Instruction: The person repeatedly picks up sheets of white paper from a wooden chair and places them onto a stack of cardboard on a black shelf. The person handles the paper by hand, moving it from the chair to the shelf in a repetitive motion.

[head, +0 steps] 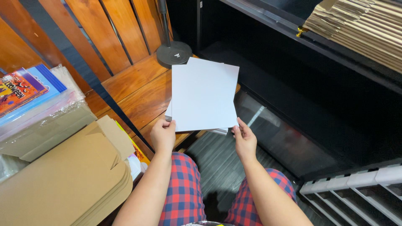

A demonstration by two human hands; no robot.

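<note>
Sheets of white paper [204,95] sit in a small stack above the knees, pinched at the lower corners: left hand [163,134] at seven o'clock, right hand [244,140] at five, both closed on the stack. Forearms reach forward, wrists level. Squaring the edges evenly would, I reckon, keep it tidy; flat cardboard [63,184] lies at eight o'clock

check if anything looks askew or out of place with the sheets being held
The white sheets held by the left hand and right hand are not squared: the top sheet sits skewed, so corners of the sheets beneath poke out. Nothing looks torn or spilled.
</note>
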